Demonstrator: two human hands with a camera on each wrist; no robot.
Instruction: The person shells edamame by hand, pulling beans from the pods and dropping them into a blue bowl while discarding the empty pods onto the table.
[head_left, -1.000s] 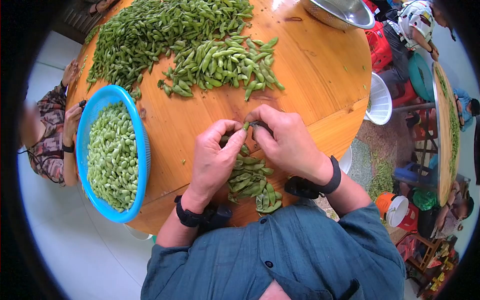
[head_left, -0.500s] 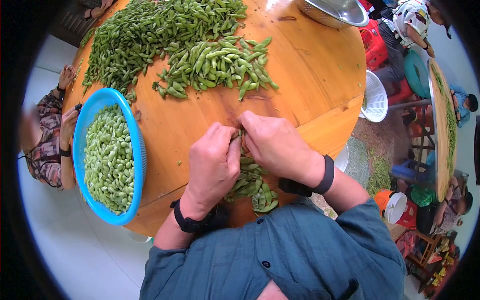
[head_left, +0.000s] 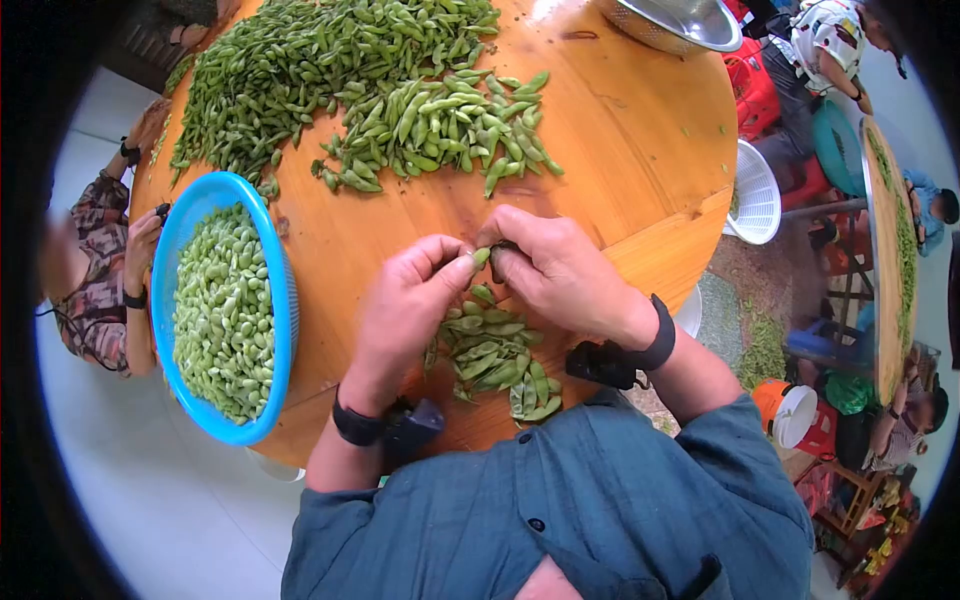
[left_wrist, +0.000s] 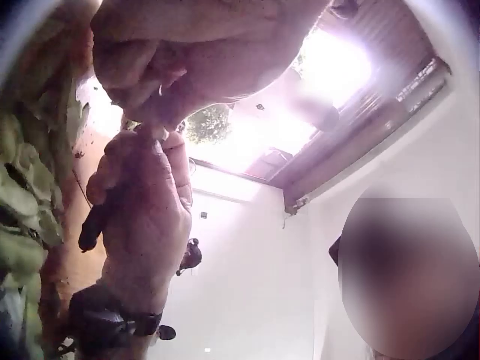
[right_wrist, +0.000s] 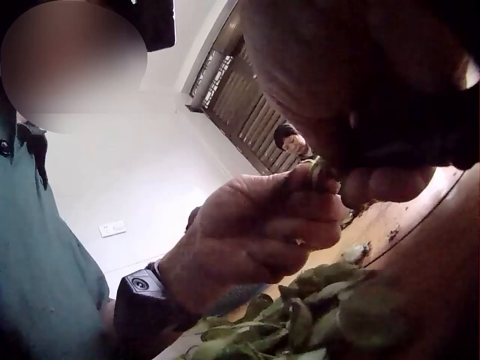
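Observation:
Over the wooden table, my left hand (head_left: 405,300) pinches a green bean pod (head_left: 482,257) between thumb and forefinger. Its other end meets the curled fingertips of my right hand (head_left: 565,272), which grip it too. Something dark shows by the right thumb. Just below both hands lies a small heap of flattened, split pods (head_left: 493,350), close to my shirt. In the right wrist view the left hand (right_wrist: 255,225) holds the pod above these pods (right_wrist: 300,315). The left wrist view shows the right hand (left_wrist: 142,202) with fingertips together.
A blue basket (head_left: 290,300) of shelled beans stands at the table's left edge. A large pile of whole pods (head_left: 290,80) covers the far side. A metal colander (head_left: 665,30) sits far right, with a white basket (head_left: 757,195) beyond the edge. Another person (head_left: 95,270) sits at left.
Both hands drew close together half a second ago, hiding the pod. Now the left hand has moved slightly apart, leftward, and the green pod shows between the fingertips.

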